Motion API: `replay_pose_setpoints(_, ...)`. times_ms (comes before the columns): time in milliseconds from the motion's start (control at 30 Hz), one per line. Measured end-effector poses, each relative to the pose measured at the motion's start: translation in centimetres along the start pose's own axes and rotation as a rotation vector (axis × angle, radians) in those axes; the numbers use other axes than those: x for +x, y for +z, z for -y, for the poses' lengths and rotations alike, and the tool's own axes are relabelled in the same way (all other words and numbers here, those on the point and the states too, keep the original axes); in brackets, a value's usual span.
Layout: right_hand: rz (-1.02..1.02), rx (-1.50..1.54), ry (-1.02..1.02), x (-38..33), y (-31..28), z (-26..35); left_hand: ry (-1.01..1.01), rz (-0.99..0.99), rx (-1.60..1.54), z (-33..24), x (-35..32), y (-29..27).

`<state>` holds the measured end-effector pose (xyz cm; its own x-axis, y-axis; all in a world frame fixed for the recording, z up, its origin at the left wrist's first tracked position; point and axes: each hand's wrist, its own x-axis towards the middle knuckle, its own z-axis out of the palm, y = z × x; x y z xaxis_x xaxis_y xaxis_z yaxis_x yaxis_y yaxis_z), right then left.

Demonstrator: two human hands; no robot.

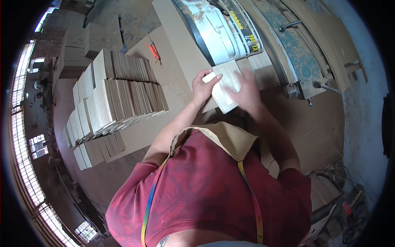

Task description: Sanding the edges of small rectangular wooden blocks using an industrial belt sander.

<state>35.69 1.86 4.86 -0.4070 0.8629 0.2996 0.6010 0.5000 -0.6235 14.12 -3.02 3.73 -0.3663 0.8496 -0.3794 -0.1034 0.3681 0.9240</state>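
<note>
A small stack of pale wooden boards (225, 85) lies in front of me on a brown work surface (181, 53), close to a sanding machine (230, 24). My left hand (202, 87) grips the stack's left edge, thumb on top. My right hand (247, 91) rests flat on the stack's right side and looks blurred. Both forearms reach up from my red shirt and tan apron.
Rows of cut boards standing on edge (119, 99) fill the table to my left. A red-handled tool (154, 51) lies on the surface beyond them. More board stacks (78, 41) stand at the far left. The machine's blue bed (296, 45) extends right.
</note>
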Motion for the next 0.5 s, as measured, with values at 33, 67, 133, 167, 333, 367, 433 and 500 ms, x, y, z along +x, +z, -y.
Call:
replay_pose_setpoints(33,0.032,-0.075,-0.02,-1.4,-0.6,3.0,0.014,-0.024,0.056,0.3,-0.2,0.2)
replay_pose_setpoints(67,0.052,-0.157,-0.042,-1.8,-1.2,4.2,0.039,-0.041,0.11,0.1,0.1,0.7)
replay_pose_setpoints(133,0.015,-0.086,0.003,-2.9,-1.5,2.5,0.021,-0.034,0.084,0.1,0.3,0.5)
replay_pose_setpoints(167,0.013,-0.089,0.008,-3.7,-1.6,0.6,-0.001,-0.028,0.061,0.3,0.2,0.2)
replay_pose_setpoints(333,-0.095,-0.243,0.038,-4.8,-2.5,-7.3,-0.069,0.149,-0.196,-0.4,-1.1,-2.5)
replay_pose_setpoints(367,-0.107,-0.324,0.032,-4.4,-2.5,-8.2,-0.079,0.226,-0.301,-0.9,-1.4,-3.2)
replay_pose_setpoints(433,-0.12,-0.401,0.024,-3.1,-1.6,-9.6,-0.086,0.3,-0.402,-1.1,-1.5,-3.6)
replay_pose_setpoints(500,-0.174,-0.398,-0.073,-1.2,-0.3,-10.8,-0.085,0.292,-0.378,-0.9,-1.7,-3.8)
